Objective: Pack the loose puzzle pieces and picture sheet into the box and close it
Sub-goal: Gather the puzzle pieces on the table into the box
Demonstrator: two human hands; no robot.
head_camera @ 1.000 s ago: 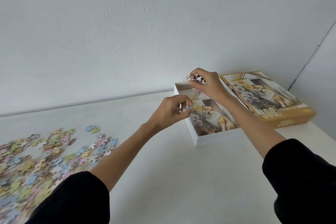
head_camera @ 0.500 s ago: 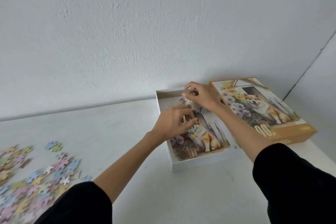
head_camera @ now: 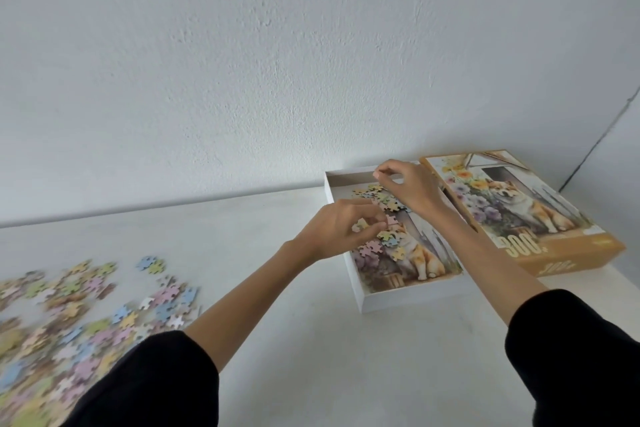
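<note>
Most pieces (head_camera: 69,315) lie loose on the surface (head_camera: 311,357) at 8 o'clock, well apart from the box (head_camera: 408,300) at 3 o'clock (many carries, I judge). My left hand (head_camera: 341,229) pinches a few over the sheet (head_camera: 422,253) inside; released near the rim, they could spill. My right hand (head_camera: 408,187) presses its fingertips together; whether it holds anything I cannot tell. A careless elbow might nudge the lid (head_camera: 519,218) at the box's 3 o'clock.

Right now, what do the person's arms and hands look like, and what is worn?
Both arms wear black sleeves: the left sleeve and right sleeve end short, leaving the forearms bare. The left hand and right hand show no gloves, rings or watch.
</note>
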